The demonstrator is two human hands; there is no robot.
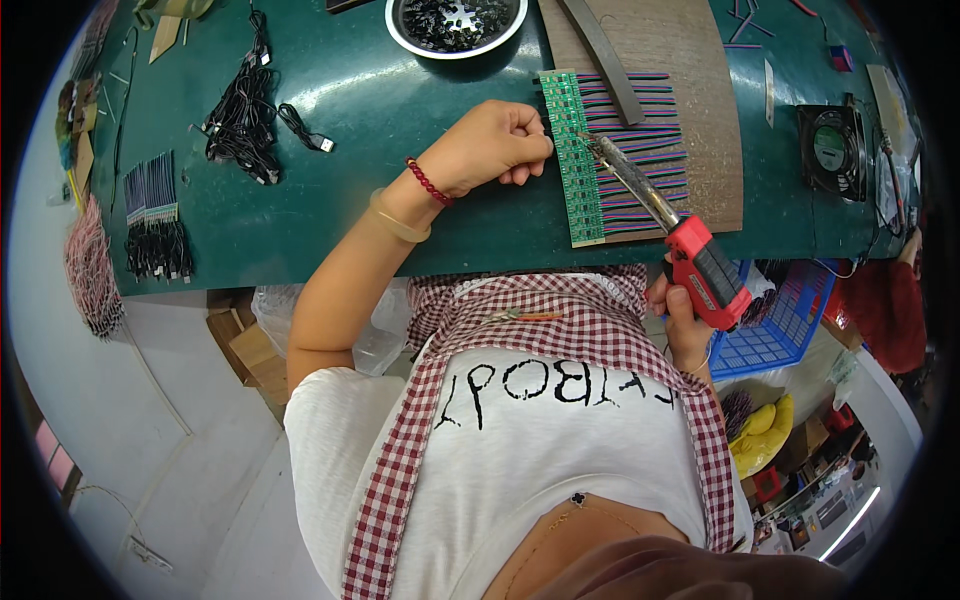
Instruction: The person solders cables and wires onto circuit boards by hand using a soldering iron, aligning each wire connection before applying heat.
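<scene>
A row of small green circuit boards point(578, 165) lies on a brown board, with thin multicoloured wires point(645, 160) running off to its right. At the row's left edge is my left hand point(502, 148), its thumb and fingers pinched together. What they hold, if anything, is hidden; a bit of black shows beside the fingertips. My right hand point(684, 325) is closed around the handle of a red and black soldering gun point(706, 274). The gun's metal tip slants up and left over the middle of the row, where wires meet boards. Whether it touches, I cannot tell.
A grey curved strip point(606, 65) lies across the wires on the brown board point(715, 130). Beyond stands a metal bowl point(394, 30) of small black parts. Bundled black cables point(243, 120) lie left, a black fan point(832, 152) right. Below the table edge is a blue basket point(770, 345).
</scene>
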